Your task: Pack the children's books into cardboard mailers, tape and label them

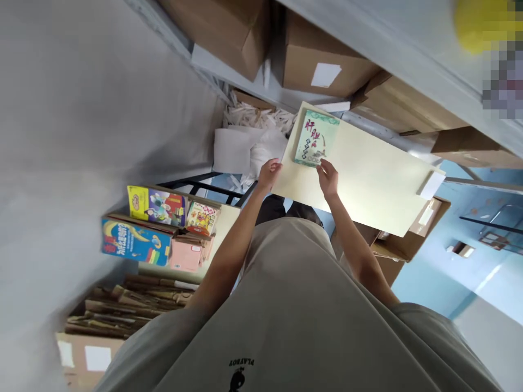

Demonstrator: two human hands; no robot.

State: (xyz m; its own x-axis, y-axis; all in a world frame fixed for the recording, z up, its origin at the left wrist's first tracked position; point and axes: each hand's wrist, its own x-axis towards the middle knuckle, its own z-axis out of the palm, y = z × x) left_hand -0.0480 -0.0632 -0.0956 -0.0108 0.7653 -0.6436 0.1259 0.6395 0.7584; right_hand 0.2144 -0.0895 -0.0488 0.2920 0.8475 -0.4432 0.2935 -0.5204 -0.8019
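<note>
A pale green book (314, 136) with red and dark characters on its cover lies at the left end of a long cream tabletop (368, 179). My right hand (328, 178) is at the book's lower right corner, fingers pinched together on its edge. At the left edge of the tabletop is my left hand (269, 174), a little apart from the book. Its fingers are curled closed, and what they hold, if anything, is too small to make out. A small white block (431, 185) sits at the tabletop's far right end.
Cardboard boxes (327, 60) line a shelf beyond the tabletop. White paper scraps (261, 117) fill a container behind my left hand. To the left stand stacked colourful books (137, 239) and a carton of folded cardboard (122, 310). An open carton (429, 223) is at right, below the tabletop.
</note>
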